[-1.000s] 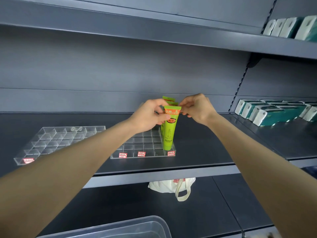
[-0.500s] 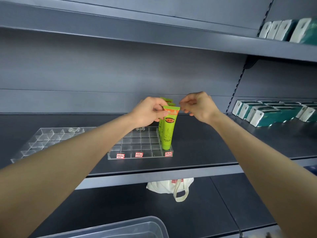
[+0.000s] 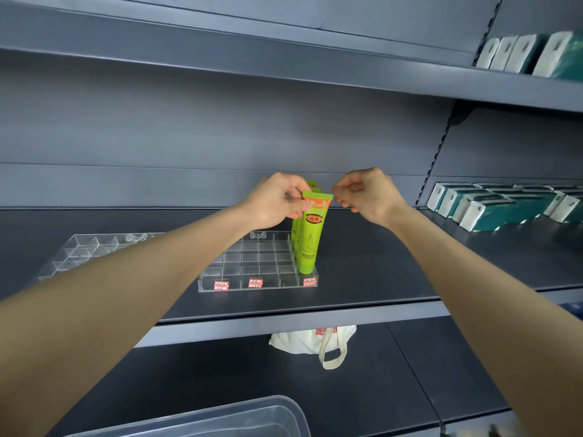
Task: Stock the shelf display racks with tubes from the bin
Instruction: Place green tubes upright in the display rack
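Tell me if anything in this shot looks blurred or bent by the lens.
Head view: the wide lens bows the upper shelf edge; the boxes at top right are smeared; the front green tube, pinched by the left hand, is sharp with a readable label; light is even, shadows soft.

— What couldn't be made out on the shelf?
— The rear tubes [image 3: 295, 230] were mostly hidden behind the front tube [image 3: 310, 234] and the left hand [image 3: 277, 200]. The left forearm [image 3: 142, 279] covered part of the far rack [image 3: 91, 249].
— And at the edges?
— The bin [image 3: 236, 417] was cut off at the bottom. The upper boxes [image 3: 523, 53] were blurred, and the red labels [image 3: 255, 282] were too small to read.
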The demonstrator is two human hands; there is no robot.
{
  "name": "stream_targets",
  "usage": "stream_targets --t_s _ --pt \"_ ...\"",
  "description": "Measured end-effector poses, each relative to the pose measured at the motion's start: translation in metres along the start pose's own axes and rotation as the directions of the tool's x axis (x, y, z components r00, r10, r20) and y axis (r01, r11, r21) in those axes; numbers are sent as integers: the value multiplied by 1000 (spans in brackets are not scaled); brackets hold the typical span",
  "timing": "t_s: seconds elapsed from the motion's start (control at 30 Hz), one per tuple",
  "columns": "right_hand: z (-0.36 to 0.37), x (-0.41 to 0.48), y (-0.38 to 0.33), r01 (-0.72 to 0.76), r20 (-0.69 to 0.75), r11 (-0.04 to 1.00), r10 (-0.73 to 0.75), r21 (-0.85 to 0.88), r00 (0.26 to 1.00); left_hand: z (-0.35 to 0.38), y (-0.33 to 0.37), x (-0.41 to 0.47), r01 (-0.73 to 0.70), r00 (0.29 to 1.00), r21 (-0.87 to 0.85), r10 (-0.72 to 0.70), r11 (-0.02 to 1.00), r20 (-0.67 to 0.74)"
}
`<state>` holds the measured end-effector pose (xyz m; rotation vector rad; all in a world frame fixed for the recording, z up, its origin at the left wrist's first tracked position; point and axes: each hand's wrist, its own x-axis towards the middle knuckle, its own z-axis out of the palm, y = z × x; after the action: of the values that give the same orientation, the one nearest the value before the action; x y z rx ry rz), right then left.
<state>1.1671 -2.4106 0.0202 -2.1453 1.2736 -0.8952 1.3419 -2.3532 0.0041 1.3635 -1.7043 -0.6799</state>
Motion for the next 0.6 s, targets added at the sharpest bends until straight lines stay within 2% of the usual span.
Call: stream_targets --t_s 0.3,0.43,0.6 --pt "-1 -3 0 -2 -12 1000 2 -13 1000 -1 5 -2 1 1000 58 -3 998 30" --pt "-1 -5 0 -5 -22 1000 4 -14 1000 3 0 -7 19 997 132 -29 991 73" --pt "-1 -7 -3 3 -3 999 -3 -44 1000 7 -1 -10 11 998 229 -25 973 58"
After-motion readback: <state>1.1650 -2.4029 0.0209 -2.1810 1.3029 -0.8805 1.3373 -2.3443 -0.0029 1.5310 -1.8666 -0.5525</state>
